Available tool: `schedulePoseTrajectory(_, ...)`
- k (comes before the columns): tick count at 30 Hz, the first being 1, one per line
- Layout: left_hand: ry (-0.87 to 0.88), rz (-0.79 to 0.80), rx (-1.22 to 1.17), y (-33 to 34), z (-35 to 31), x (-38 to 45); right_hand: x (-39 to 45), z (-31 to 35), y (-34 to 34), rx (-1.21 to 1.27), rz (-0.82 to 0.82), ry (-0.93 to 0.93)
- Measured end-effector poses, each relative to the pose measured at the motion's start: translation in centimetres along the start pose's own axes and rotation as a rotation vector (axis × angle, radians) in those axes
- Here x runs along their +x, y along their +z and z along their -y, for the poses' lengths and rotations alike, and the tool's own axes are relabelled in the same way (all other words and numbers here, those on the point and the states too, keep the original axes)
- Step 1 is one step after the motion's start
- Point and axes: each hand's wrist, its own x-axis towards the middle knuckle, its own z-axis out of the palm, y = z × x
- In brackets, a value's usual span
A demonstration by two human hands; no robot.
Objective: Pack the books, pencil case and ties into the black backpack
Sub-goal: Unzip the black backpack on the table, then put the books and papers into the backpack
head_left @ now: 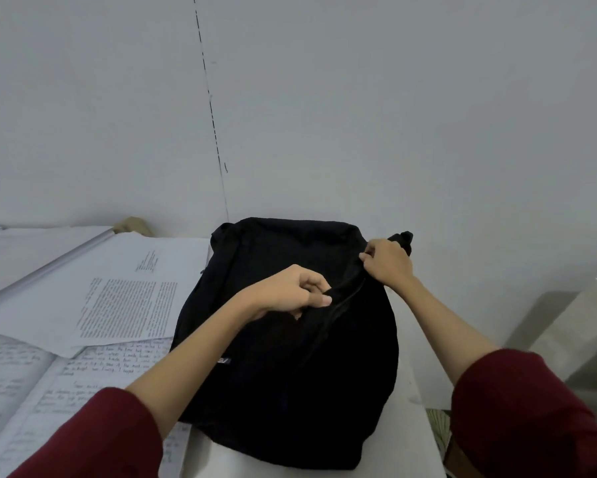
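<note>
From my view, printed and handwritten papers (117, 305) cover the left of the white desk (407, 439). Beside them lies the backpack (290, 391), plain black and soft, bulging, flat on the desk near the wall. My left grip (290, 293) pinches fabric at its middle; my right grip (386, 260) pinches the fabric at its upper right edge.
</note>
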Motion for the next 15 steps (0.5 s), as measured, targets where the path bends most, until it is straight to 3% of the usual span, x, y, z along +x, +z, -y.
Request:
schedulePoseTrajectory(4, -0.061, 0.109, -0.064, 1.7, 0.6, 0.4, -1.0, 2.2, -0.7, 0.156, 0.060, -0.141)
schedulePoseTrajectory(6, -0.081, 0.081, -0.121, 1.3, 1.6, -0.5, -2.3, 4.6, -0.5, 0.165, 0.148, -0.252)
schedulePoseTrajectory(10, -0.112, -0.148, -0.175, -2.2, 5.1, -4.5, -4.8, 10.3, 2.1, 0.199, 0.337, -0.425)
schedulePoseTrajectory(15, -0.219, -0.590, -0.201, -9.7, 10.7, -12.8, -7.8, 19.5, 6.8, 0.280, 0.491, -0.599)
